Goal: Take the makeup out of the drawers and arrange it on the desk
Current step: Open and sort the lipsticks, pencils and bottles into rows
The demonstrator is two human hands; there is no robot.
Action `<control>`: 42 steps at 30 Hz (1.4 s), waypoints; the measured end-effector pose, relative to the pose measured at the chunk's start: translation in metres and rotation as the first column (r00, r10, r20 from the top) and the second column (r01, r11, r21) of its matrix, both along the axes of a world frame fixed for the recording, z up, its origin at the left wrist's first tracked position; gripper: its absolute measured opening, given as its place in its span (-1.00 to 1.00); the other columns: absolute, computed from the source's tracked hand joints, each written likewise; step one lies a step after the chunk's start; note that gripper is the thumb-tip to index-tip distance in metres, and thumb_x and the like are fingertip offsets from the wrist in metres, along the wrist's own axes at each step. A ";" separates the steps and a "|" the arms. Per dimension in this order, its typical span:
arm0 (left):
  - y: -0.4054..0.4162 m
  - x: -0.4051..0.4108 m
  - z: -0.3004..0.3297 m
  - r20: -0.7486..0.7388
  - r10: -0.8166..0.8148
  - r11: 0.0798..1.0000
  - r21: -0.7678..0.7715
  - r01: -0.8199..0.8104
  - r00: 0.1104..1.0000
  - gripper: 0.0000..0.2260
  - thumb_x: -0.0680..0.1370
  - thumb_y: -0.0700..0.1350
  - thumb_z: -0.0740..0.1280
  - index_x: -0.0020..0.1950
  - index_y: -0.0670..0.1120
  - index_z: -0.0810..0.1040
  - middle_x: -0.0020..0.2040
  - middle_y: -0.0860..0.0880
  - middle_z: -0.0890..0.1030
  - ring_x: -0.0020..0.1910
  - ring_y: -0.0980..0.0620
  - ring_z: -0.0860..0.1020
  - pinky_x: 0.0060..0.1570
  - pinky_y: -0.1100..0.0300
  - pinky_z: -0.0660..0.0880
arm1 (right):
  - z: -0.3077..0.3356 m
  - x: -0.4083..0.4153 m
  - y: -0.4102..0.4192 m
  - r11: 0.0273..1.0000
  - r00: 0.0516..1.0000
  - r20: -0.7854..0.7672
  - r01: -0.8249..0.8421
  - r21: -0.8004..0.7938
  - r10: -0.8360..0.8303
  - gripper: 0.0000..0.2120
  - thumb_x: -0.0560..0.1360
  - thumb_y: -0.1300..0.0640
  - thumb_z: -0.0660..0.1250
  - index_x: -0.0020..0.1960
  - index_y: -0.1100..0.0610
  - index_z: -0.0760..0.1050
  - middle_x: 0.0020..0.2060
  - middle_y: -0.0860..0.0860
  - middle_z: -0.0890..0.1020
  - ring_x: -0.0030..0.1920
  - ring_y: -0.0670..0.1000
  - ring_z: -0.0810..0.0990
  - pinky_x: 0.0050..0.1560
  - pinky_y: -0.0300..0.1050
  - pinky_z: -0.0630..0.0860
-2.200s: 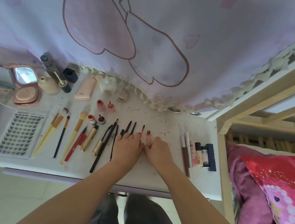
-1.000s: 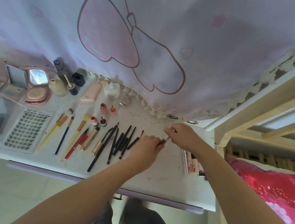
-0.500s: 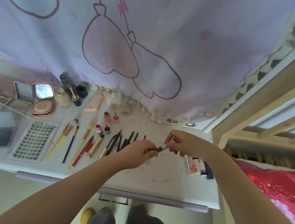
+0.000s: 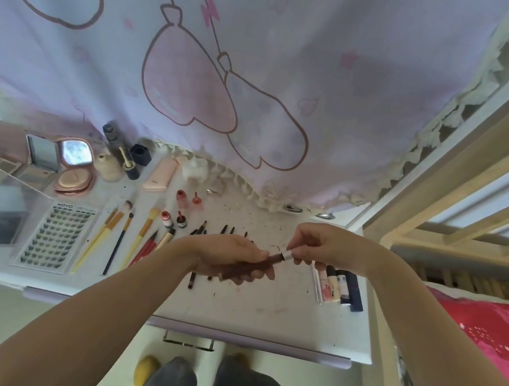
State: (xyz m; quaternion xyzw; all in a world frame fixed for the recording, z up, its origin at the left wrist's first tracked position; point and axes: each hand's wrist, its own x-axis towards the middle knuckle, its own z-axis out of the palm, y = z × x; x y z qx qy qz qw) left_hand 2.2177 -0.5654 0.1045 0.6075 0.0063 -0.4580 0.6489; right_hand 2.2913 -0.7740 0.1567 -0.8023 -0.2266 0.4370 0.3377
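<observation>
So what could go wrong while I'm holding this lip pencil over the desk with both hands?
1. The left hand grips the dark lip pencil while the right hand pinches its pale end; if that end pulls free suddenly, it may drop.
2. Both hands hover just above the black pencils, so a jerk might scatter that row.
3. The tubes lie under the right wrist and could get knocked.
</observation>
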 end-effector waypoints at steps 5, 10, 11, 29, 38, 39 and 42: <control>0.006 -0.001 -0.004 -0.105 0.045 0.996 -0.068 -0.053 0.993 -0.68 0.66 -0.09 0.06 0.00 -0.19 0.56 -0.32 0.02 0.45 -0.39 0.16 0.37 -0.41 0.35 0.31 | -0.003 0.006 -0.013 0.999 0.997 -0.063 0.050 0.011 -0.049 -0.94 0.53 0.24 0.32 -0.03 0.13 0.47 -0.21 -0.02 0.60 -0.33 -0.21 0.55 -0.29 -0.28 0.51; 0.008 0.005 -0.010 -0.064 -0.028 0.994 0.103 0.034 0.998 -0.71 0.65 -0.08 0.11 0.04 -0.14 0.60 -0.29 0.03 0.50 -0.36 0.15 0.41 -0.31 0.31 0.37 | -0.012 0.013 -0.035 0.990 0.988 -0.092 0.119 -0.072 -0.125 -0.87 0.55 0.22 0.29 0.07 0.14 0.56 -0.22 0.03 0.63 -0.32 -0.13 0.56 -0.31 -0.29 0.52; 0.013 0.005 -0.015 -0.060 -0.020 0.988 0.154 0.029 0.998 -0.71 0.65 -0.07 0.13 0.03 -0.12 0.62 -0.28 0.03 0.52 -0.34 0.14 0.41 -0.30 0.28 0.37 | -0.012 0.015 -0.044 0.984 0.986 -0.086 0.135 -0.120 -0.146 -0.83 0.55 0.20 0.29 0.10 0.13 0.58 -0.19 0.06 0.64 -0.26 -0.09 0.58 -0.26 -0.29 0.55; -0.067 0.008 -0.072 0.533 0.143 0.464 0.708 -0.532 0.834 -0.78 0.55 0.04 0.30 0.08 -0.08 0.48 -0.07 -0.01 0.48 -0.05 -0.02 0.51 0.03 0.05 0.51 | -0.108 -0.064 -0.007 0.579 0.495 -0.367 0.798 -0.166 -0.788 -0.86 0.61 0.18 0.17 0.13 0.16 0.44 -0.07 0.04 0.67 -0.14 0.00 0.63 -0.24 -0.19 0.56; -0.049 0.010 -0.099 0.506 -0.280 0.184 0.862 -0.472 0.816 -0.63 0.58 0.11 0.12 0.21 -0.11 0.47 0.24 -0.08 0.45 0.27 -0.09 0.34 0.18 0.08 0.28 | -0.135 -0.067 0.045 0.835 0.872 0.419 0.416 -0.361 -0.254 -0.71 0.61 -0.06 0.05 0.08 0.14 0.38 -0.07 0.05 0.61 -0.08 0.06 0.59 -0.14 -0.10 0.45; -0.047 0.010 -0.100 0.495 -0.296 0.180 0.869 -0.461 0.817 -0.63 0.58 0.12 0.12 0.22 -0.10 0.47 0.25 -0.08 0.44 0.27 -0.09 0.33 0.18 0.08 0.28 | -0.136 -0.068 0.049 0.833 0.869 0.438 0.407 -0.374 -0.228 -0.70 0.61 -0.06 0.05 0.10 0.14 0.38 -0.05 0.05 0.60 -0.05 0.06 0.59 -0.14 -0.10 0.43; -0.042 0.011 -0.098 0.478 -0.324 0.187 0.879 -0.439 0.817 -0.61 0.59 0.13 0.10 0.24 -0.09 0.45 0.24 -0.08 0.43 0.26 -0.09 0.33 0.18 0.07 0.28 | -0.142 -0.071 0.055 0.845 0.875 0.469 0.340 -0.412 -0.123 -0.71 0.63 -0.02 0.04 0.11 0.13 0.42 -0.03 0.04 0.60 -0.04 0.04 0.59 -0.15 -0.16 0.38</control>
